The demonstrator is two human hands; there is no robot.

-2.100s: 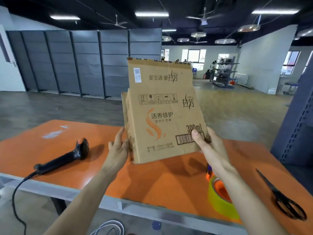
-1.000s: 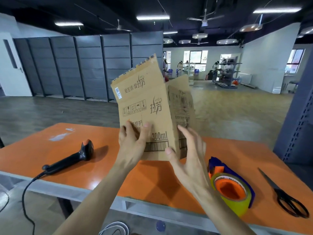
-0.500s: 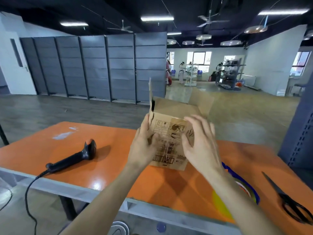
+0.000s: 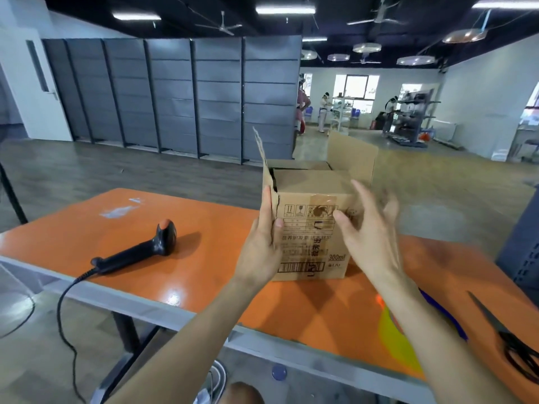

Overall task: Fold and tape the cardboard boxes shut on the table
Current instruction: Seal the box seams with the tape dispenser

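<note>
Cardboard box (image 4: 312, 228) is stood on the tabletop (image 4: 218, 275). Its nine-o'clock corner is clasped by the left hand (image 4: 262, 246); the right hand (image 4: 370, 240), fingers spread and grasping nothing, is seen at three o'clock.

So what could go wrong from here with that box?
The left flap of the cardboard box has a ragged, torn edge; folding it may rip it further. The tape roll lies near the front edge of the table beside the right forearm, so a careless sweep might knock it off.
</note>
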